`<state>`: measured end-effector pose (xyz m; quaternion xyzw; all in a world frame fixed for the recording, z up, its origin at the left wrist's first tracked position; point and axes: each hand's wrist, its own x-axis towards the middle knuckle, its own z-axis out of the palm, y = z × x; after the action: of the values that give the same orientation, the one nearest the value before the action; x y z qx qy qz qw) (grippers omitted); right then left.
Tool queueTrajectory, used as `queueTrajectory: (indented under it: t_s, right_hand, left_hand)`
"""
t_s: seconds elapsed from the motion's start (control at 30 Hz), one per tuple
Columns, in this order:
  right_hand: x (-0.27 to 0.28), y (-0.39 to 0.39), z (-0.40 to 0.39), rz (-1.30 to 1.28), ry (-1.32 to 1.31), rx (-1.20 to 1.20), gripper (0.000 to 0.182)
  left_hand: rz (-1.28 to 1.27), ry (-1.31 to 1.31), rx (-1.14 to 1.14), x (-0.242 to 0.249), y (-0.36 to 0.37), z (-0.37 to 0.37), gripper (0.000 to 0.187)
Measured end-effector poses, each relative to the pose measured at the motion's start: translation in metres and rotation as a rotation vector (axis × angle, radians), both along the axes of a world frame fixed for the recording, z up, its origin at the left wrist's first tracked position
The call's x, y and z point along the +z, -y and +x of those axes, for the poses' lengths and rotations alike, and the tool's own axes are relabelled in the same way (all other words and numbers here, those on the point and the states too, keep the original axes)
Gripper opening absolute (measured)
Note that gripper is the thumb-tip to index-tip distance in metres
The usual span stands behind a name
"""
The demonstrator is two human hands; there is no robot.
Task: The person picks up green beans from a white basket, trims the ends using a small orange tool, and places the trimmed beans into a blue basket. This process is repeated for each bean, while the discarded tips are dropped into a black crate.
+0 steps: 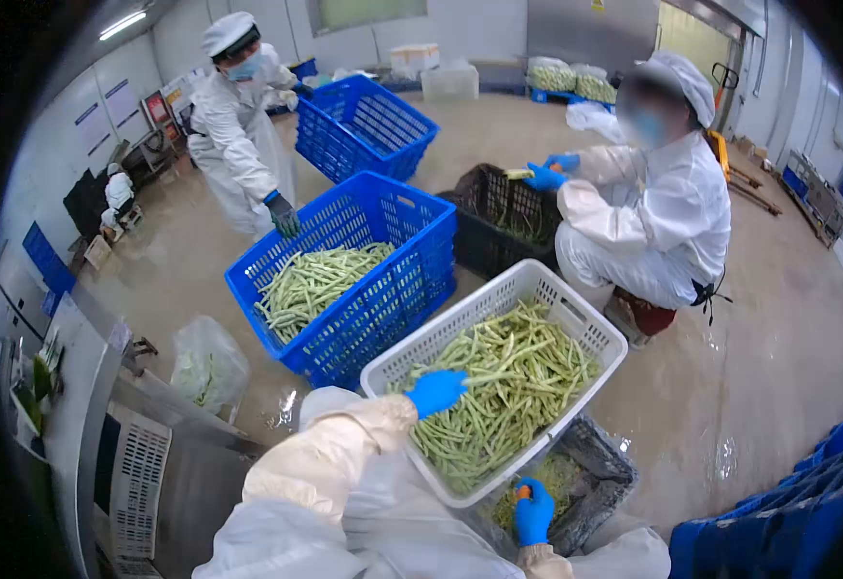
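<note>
Over the white basket [590, 381], filled with long green beans [499, 425], my left hand [436, 393] in a blue glove is closed on a few beans that stick out past its fingertips. Lower down, my right hand [534, 511], also gloved in blue, is closed around a small orange-handled tool [523, 492]; its working end cannot be made out. That hand hangs above a dark grey crate [614, 470] with bean trimmings [561, 473] inside. The white basket rests partly over this crate's edge.
A blue basket [431, 261] of beans stands beyond the white one. A co-worker [238, 135] grips another blue basket [373, 125]; a second co-worker [653, 193] sits by a black crate [489, 246]. Blue crates [778, 521] line the right; a plastic bag [207, 362] lies left.
</note>
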<state>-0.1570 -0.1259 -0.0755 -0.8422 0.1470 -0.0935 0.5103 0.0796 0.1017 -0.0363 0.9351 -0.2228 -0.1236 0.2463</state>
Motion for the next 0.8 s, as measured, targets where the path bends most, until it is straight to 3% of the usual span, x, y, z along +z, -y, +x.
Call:
queueTrajectory:
  t_s: [0.03,0.1,0.17,0.2,0.27,0.4,0.47,0.57,0.8]
  right_hand:
    - [0.007,-0.001,0.000,0.136,0.029,-0.037,0.013]
    - [0.029,-0.007,0.001,0.160,0.097,-0.036,0.015]
    - [0.069,-0.020,0.006,0.388,0.276,-0.183,0.022]
    - [0.055,-0.016,0.004,0.390,0.294,-0.180,0.022]
    - [0.019,-0.002,0.003,0.276,0.278,0.076,0.033]
    - [0.041,-0.003,-0.003,0.307,0.153,0.177,0.032]
    - [0.069,-0.014,-0.004,0.729,0.282,-0.024,0.025]
    - [0.031,0.007,-0.002,0.525,0.249,0.157,0.021]
    - [0.044,0.004,-0.003,0.278,0.135,0.219,0.021]
  left_hand:
    - [-0.120,0.002,-0.031,-0.004,0.005,-0.015,0.027]
    - [-0.097,-0.029,-0.176,0.011,0.020,-0.052,0.029]
    - [-0.303,-0.047,-0.241,0.011,0.036,-0.093,0.025]
    - [-0.290,0.002,-0.272,0.006,0.043,-0.113,0.025]
    - [-0.282,0.056,-0.302,0.005,0.047,-0.135,0.025]
    - [-0.168,0.022,-0.300,0.014,0.040,-0.148,0.023]
    - [-0.110,0.038,-0.296,0.018,0.037,-0.150,0.022]
    - [-0.088,0.091,-0.280,0.029,0.035,-0.150,0.020]
    - [0.030,0.313,-0.167,0.039,0.035,-0.153,0.016]
